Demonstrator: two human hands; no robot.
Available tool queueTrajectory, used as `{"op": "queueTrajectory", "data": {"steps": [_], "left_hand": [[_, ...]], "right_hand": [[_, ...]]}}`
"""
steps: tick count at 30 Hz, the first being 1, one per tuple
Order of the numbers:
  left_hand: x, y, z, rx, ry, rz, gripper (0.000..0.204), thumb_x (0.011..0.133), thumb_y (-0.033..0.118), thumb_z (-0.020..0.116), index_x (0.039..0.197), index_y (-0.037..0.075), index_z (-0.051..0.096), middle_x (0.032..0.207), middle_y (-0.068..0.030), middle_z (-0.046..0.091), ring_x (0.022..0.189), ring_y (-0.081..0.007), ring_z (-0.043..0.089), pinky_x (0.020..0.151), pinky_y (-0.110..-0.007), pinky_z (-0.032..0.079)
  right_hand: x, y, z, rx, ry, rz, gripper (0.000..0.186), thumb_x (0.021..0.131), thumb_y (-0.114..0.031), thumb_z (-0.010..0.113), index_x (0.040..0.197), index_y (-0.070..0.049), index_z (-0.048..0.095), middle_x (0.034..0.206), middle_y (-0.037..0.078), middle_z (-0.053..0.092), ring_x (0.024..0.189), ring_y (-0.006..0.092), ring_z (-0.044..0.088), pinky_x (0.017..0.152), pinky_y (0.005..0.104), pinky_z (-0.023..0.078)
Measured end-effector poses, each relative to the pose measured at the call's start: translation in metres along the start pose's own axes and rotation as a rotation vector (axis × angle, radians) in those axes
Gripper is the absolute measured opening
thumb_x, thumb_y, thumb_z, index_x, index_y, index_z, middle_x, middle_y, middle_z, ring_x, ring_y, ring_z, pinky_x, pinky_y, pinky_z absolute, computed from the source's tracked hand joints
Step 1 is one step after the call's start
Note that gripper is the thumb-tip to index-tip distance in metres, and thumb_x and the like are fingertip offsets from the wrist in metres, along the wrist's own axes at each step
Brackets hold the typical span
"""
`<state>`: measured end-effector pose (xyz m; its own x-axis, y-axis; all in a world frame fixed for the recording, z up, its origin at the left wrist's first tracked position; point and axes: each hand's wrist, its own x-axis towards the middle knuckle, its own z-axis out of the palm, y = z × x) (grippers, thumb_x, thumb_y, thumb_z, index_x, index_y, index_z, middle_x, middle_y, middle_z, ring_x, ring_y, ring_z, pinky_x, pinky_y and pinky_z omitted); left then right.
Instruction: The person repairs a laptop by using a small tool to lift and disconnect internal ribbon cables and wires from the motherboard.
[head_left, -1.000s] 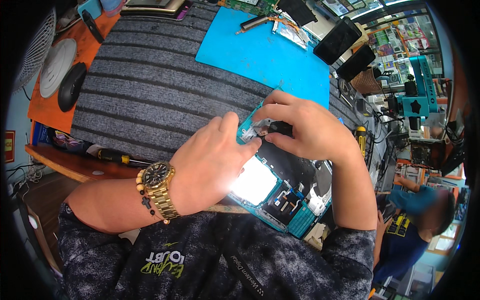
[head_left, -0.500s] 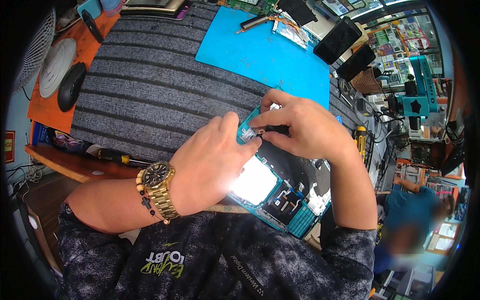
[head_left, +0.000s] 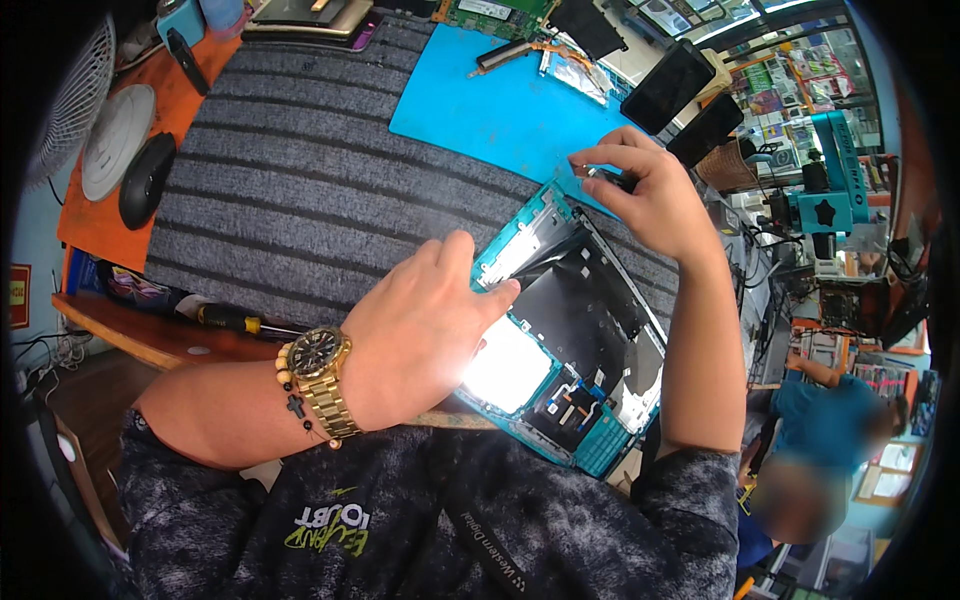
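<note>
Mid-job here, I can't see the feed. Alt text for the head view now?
Two bare hands work on an opened teal-edged shell: the right hand pinches a small dark object by its far corner, the left hand is at its left edge. Beyond lies a blue mat bearing loose parts.

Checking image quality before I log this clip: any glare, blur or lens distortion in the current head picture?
Head view: fisheye bends the wooden desk edge, with black at the corners; head view: the white panel in the teal casing looks blown out, and pale haze veils part of the left hand; head view: smooth blurred patches cover parts of a person at right.
</note>
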<state>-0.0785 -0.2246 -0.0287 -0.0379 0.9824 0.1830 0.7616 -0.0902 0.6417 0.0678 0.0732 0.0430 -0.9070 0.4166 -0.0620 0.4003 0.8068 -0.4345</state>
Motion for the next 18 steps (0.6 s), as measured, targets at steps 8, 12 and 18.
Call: {"op": "queueTrajectory", "data": {"steps": [8, 12, 18], "left_hand": [[0.001, 0.0, -0.001, -0.004, 0.004, 0.009, 0.056, 0.095, 0.009, 0.09, 0.15, 0.005, 0.083, 0.122, -0.0188, 0.06, 0.115, -0.039, 0.067, 0.1, -0.049, 0.06], [0.001, 0.0, -0.002, -0.013, 0.015, 0.02, 0.05, 0.101, 0.013, 0.084, 0.15, 0.005, 0.083, 0.119, -0.0194, 0.061, 0.115, -0.0396, 0.066, 0.097, -0.049, 0.06], [0.0, 0.0, -0.004, 0.01, -0.01, 0.014, 0.056, 0.096, 0.013, 0.091, 0.15, 0.007, 0.083, 0.12, -0.0183, 0.061, 0.114, -0.0384, 0.067, 0.098, -0.048, 0.061]], "right_hand": [[0.006, 0.03, 0.002, 0.008, 0.002, 0.076, 0.031, 0.109, -0.019, 0.085, 0.139, -0.011, 0.091, 0.123, 0.006, 0.079, 0.099, 0.0172, 0.071, 0.088, 0.0352, 0.058], [0.008, 0.038, 0.006, 0.038, 0.046, 0.094, 0.034, 0.112, -0.022, 0.082, 0.142, -0.008, 0.088, 0.127, 0.007, 0.079, 0.099, 0.0169, 0.07, 0.089, 0.0372, 0.059], [-0.032, 0.033, -0.005, -0.026, 0.097, 0.182, 0.033, 0.108, -0.025, 0.083, 0.132, -0.002, 0.085, 0.115, 0.016, 0.082, 0.099, 0.0294, 0.077, 0.091, 0.0444, 0.06]]}}
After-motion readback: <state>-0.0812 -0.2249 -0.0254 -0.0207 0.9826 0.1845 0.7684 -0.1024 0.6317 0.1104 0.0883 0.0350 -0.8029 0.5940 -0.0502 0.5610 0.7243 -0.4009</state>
